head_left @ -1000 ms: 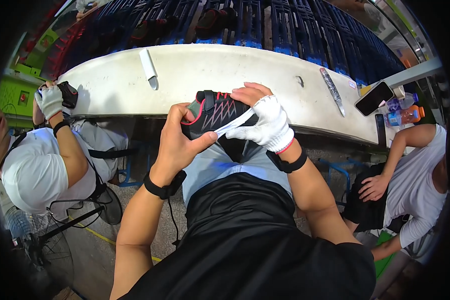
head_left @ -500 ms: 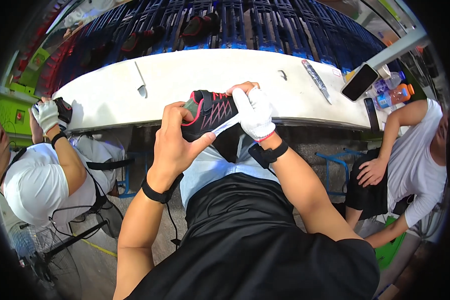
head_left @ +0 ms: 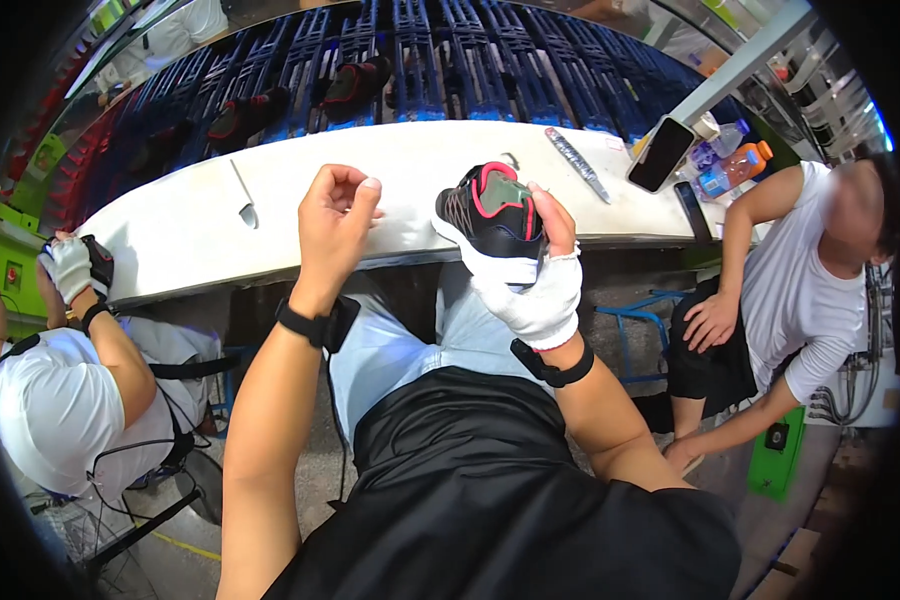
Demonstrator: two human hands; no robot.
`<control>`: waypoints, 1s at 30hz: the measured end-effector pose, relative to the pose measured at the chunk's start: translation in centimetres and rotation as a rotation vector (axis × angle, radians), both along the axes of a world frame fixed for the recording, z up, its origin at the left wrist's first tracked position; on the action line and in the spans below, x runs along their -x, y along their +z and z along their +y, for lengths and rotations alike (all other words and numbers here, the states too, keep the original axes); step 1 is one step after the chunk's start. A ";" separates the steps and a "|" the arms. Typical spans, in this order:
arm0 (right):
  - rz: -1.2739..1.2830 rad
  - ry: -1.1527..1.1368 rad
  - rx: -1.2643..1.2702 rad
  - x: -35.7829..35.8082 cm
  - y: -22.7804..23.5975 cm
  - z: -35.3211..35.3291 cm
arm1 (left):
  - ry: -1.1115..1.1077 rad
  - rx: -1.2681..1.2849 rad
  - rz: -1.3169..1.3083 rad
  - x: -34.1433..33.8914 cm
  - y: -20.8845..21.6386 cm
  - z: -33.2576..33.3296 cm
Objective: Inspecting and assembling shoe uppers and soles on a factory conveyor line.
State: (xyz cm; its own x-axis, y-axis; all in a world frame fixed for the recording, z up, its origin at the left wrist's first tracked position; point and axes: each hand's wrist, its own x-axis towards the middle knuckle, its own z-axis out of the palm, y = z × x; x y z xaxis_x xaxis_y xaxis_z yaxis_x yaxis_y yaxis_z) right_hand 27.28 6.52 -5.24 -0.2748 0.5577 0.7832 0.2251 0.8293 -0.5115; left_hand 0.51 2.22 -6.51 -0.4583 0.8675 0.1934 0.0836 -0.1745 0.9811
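A black sneaker (head_left: 505, 232) with pink-red trim, a grey-green inside and a white sole is held up at the table's front edge. My right hand (head_left: 545, 290), in a white glove with bare fingertips, is closed round its right side and sole. The shoe's heel end points toward me and its toe up to the left. My left hand (head_left: 338, 225), bare, hovers left of the shoe, apart from it. Its fingers are loosely curled near the thumb, and I see nothing between them.
On the white table (head_left: 185, 235) lie a small metal-bladed tool (head_left: 245, 205), a wrapped knife (head_left: 577, 165), a phone (head_left: 662, 155) and bottles (head_left: 732, 172). Beyond runs a blue-barred conveyor (head_left: 420, 70) carrying dark shoes. One person sits left (head_left: 70, 400), another right (head_left: 805, 270).
My left hand has let go of the shoe and moved away from it. The right hand has turned the shoe, so its opening and heel now face me. The view has shifted slightly right.
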 end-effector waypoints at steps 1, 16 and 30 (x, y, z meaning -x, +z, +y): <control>-0.009 -0.003 -0.012 -0.1 0.1 -0.1 | -0.003 -0.012 -0.009 0.7 -1.8 0.6; 0.381 -0.111 0.460 -3.4 -2.3 3.5 | 0.226 0.112 0.710 -0.3 -4.5 0.6; -0.030 -0.096 0.079 -1.2 1.7 1.9 | 0.163 0.095 0.756 10.7 -5.6 14.1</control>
